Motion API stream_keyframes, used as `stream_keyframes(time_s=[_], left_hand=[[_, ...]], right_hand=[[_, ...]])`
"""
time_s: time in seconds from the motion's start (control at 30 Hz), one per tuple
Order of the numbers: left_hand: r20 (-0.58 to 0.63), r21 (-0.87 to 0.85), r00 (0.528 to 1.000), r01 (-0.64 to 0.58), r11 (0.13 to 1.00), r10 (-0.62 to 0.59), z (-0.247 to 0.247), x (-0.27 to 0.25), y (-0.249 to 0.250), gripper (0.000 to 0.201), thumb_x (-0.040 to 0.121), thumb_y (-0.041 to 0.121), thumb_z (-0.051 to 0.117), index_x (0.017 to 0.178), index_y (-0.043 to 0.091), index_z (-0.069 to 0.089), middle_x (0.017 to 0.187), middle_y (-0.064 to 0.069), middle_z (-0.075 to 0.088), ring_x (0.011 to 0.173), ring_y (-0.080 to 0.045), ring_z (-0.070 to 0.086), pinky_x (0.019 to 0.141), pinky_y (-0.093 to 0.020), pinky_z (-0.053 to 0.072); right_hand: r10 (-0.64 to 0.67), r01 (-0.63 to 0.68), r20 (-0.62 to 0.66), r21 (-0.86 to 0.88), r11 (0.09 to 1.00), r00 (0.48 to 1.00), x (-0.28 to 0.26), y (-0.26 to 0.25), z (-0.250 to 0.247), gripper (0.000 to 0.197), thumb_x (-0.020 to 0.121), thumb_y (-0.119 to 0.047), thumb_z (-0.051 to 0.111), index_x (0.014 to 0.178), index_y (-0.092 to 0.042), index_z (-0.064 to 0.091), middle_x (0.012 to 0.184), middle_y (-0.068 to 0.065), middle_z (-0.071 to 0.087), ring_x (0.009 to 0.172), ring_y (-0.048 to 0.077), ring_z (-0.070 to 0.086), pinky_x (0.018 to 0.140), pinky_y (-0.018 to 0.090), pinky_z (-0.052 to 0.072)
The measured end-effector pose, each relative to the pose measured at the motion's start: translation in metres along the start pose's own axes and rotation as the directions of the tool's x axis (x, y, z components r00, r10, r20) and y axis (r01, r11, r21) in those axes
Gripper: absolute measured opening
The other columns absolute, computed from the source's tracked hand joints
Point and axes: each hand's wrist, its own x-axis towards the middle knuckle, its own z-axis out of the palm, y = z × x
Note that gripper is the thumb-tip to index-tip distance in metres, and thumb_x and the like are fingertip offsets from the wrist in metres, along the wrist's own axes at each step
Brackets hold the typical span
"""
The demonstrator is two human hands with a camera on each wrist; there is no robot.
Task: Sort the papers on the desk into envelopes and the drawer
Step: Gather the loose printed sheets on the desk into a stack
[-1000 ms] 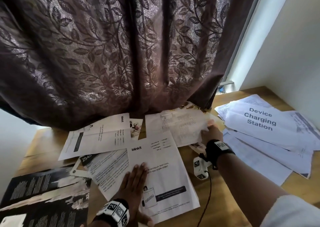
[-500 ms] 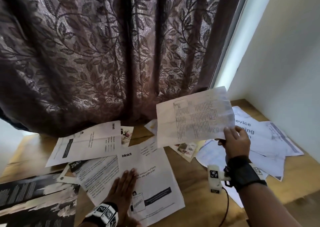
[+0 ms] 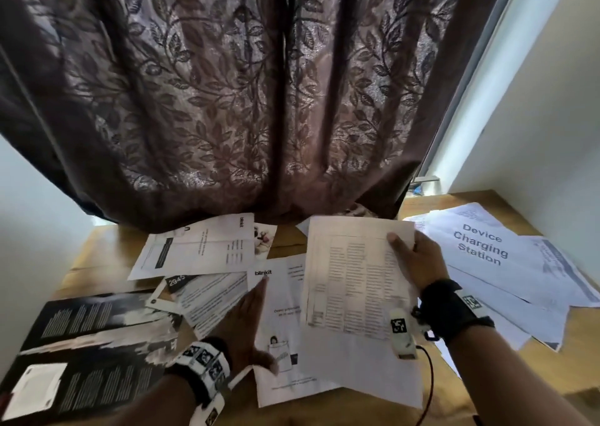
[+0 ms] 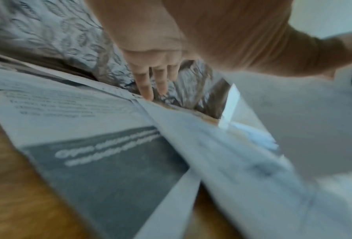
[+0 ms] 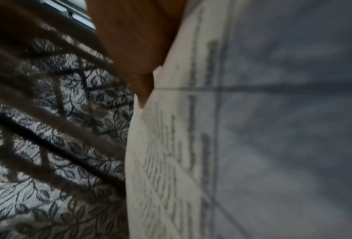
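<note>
Curtain (image 3: 227, 101) hides the desk's (image 3: 97, 256) back edge. Right hand (image 3: 418, 260) pinches a table-printed sheet (image 3: 354, 279), text unreadable; left hand (image 3: 246, 325) rests flat, fingers straight, on the blinkit sheet (image 3: 282, 299).

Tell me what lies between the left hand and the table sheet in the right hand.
Head view: the white blinkit sheet lies between the left hand and the table sheet that the right hand pinches.

desk (image 3: 418, 403): warm wood, smooth, faint sheen | printed table sheet (image 3: 354, 282): thin matt paper, creased | blinkit flyer (image 3: 282, 295) left of it: matt white paper | brochure (image 3: 84, 344) at desk's left edge: dark, glossy | curtain (image 3: 227, 101) behind desk: woven cloth, shiny leaf pattern
</note>
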Motion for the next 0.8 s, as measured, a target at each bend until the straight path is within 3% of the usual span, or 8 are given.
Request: stream_keyframes(time_s=[0.1, 0.2, 0.27, 0.33, 0.47, 0.6, 0.7, 0.8], left_hand=[[-0.063, -0.443, 0.988, 0.098, 0.891, -0.140, -0.011, -0.003, -0.001, 0.141, 0.049, 0.088, 0.067, 0.141, 0.050, -0.032, 0.160, 0.003, 0.023, 0.130, -0.013, 0.048, 0.104, -0.045, 0.045], [-0.066, -0.646, 0.965, 0.153, 0.748, -0.254, -0.013, -0.002, 0.012, 0.116, 0.062, 0.070, 0.077, 0.126, 0.075, -0.020, 0.133, 0.014, 0.056, 0.101, -0.010, 0.069, 0.082, -0.037, 0.058], [-0.104, -0.679, 0.944, 0.161, 0.716, -0.312, -0.009, -0.001, 0.019, 0.122, 0.071, 0.051, 0.081, 0.144, 0.056, -0.016, 0.131, 0.009, 0.055, 0.097, -0.012, 0.068, 0.082, -0.039, 0.058], [-0.143, -0.721, 0.905, 0.182, 0.669, -0.400, -0.001, -0.003, 0.016, 0.124, 0.069, 0.050, 0.083, 0.152, 0.042, -0.009, 0.139, 0.005, 0.045, 0.108, -0.019, 0.061, 0.088, -0.041, 0.054], [-0.051, -0.850, 0.902, 0.186, 0.492, -0.429, 0.013, -0.009, 0.000, 0.101, 0.066, 0.044, 0.090, 0.144, 0.049, 0.026, 0.137, 0.007, 0.057, 0.125, -0.024, 0.054, 0.098, -0.055, 0.049], [-0.093, -0.767, 0.876, 0.239, 0.595, -0.472, 0.014, -0.009, -0.015, 0.066, 0.070, 0.034, 0.085, 0.127, 0.028, 0.052, 0.117, 0.005, 0.070, 0.111, -0.018, 0.066, 0.096, -0.046, 0.054], [-0.122, -0.708, 0.836, 0.304, 0.637, -0.534, 0.015, -0.010, -0.018, 0.069, 0.063, 0.046, 0.083, 0.123, 0.025, 0.055, 0.116, 0.008, 0.068, 0.108, -0.016, 0.065, 0.097, -0.044, 0.053], [-0.104, -0.660, 0.833, 0.351, 0.664, -0.544, 0.018, -0.009, -0.012, 0.058, 0.075, 0.033, 0.082, 0.124, 0.026, 0.050, 0.117, 0.009, 0.061, 0.109, -0.016, 0.058, 0.100, -0.037, 0.048]], right_hand=[[-0.018, 0.016, 0.146, 0.010, 1.000, 0.989, 0.000, -0.014, 0.031, 0.026, 0.094, -0.032, 0.068, 0.105, -0.010, 0.073, 0.097, 0.007, 0.075, 0.089, 0.024, 0.070, 0.083, 0.037, 0.056], [-0.002, -0.015, 0.319, 0.052, 0.999, 0.948, -0.004, -0.021, 0.066, 0.020, 0.095, -0.029, 0.068, 0.103, -0.011, 0.074, 0.097, 0.001, 0.076, 0.089, 0.019, 0.071, 0.082, 0.033, 0.056], [0.034, -0.083, 0.410, 0.103, 0.991, 0.912, -0.006, -0.019, 0.086, 0.021, 0.095, -0.028, 0.068, 0.104, -0.010, 0.075, 0.101, 0.002, 0.078, 0.095, 0.021, 0.073, 0.089, 0.040, 0.056], [0.072, -0.151, 0.475, 0.130, 0.980, 0.877, -0.011, -0.016, 0.100, 0.023, 0.095, -0.027, 0.068, 0.106, -0.008, 0.076, 0.103, 0.004, 0.078, 0.098, 0.020, 0.073, 0.088, 0.036, 0.054], [0.163, -0.303, 0.539, 0.181, 0.936, 0.826, -0.026, -0.022, 0.107, 0.020, 0.097, -0.019, 0.064, 0.108, -0.005, 0.073, 0.106, 0.008, 0.076, 0.092, 0.016, 0.073, 0.074, 0.019, 0.057], [0.313, -0.448, 0.625, 0.065, 0.892, 0.715, -0.028, -0.002, 0.103, 0.037, 0.088, -0.034, 0.075, 0.116, -0.011, 0.068, 0.106, 0.012, 0.076, 0.096, 0.031, 0.074, 0.086, 0.046, 0.060], [0.383, -0.411, 0.677, -0.129, 0.902, 0.628, -0.040, 0.012, 0.092, 0.040, 0.086, -0.035, 0.078, 0.117, -0.012, 0.068, 0.098, 0.009, 0.078, 0.073, 0.022, 0.071, 0.059, 0.031, 0.048], [0.386, -0.320, 0.670, -0.227, 0.920, 0.635, -0.054, 0.024, 0.084, 0.016, 0.090, -0.023, 0.074, 0.098, -0.009, 0.071, 0.088, 0.010, 0.078, 0.068, 0.023, 0.067, 0.058, 0.030, 0.042]])
